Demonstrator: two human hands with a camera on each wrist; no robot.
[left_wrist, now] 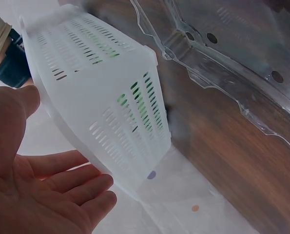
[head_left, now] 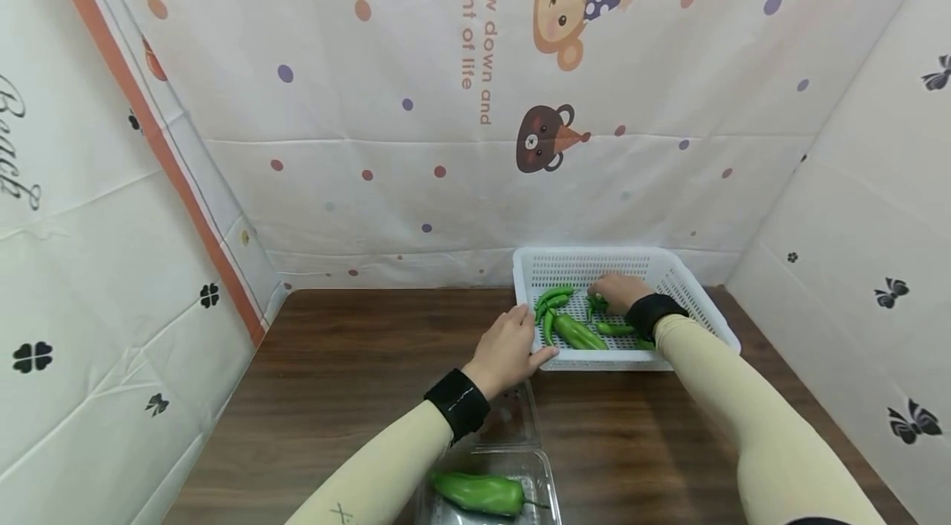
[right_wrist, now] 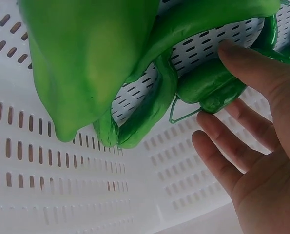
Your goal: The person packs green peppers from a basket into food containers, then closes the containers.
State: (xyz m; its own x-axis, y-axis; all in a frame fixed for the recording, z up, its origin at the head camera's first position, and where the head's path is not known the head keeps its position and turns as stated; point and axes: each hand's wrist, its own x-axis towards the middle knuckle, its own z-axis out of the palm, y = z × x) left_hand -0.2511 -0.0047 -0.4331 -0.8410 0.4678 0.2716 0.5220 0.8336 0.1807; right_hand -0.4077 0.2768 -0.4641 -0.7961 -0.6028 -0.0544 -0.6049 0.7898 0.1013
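Note:
My right hand reaches into a white plastic basket and holds a small dark green pepper between its thumb and fingers, as the right wrist view shows. Around it in the basket lie a large light green pepper and several thin, curved green peppers. At the basket's left front corner rests my left hand, its fingers loosely extended along the rim and its thumb by the front edge. Close up, its fingertips touch the slotted wall.
A clear plastic box with a large green pepper in it stands at the near edge, partly behind the left forearm. Its clear lid lies toward the basket. The wooden table backs onto a printed cloth.

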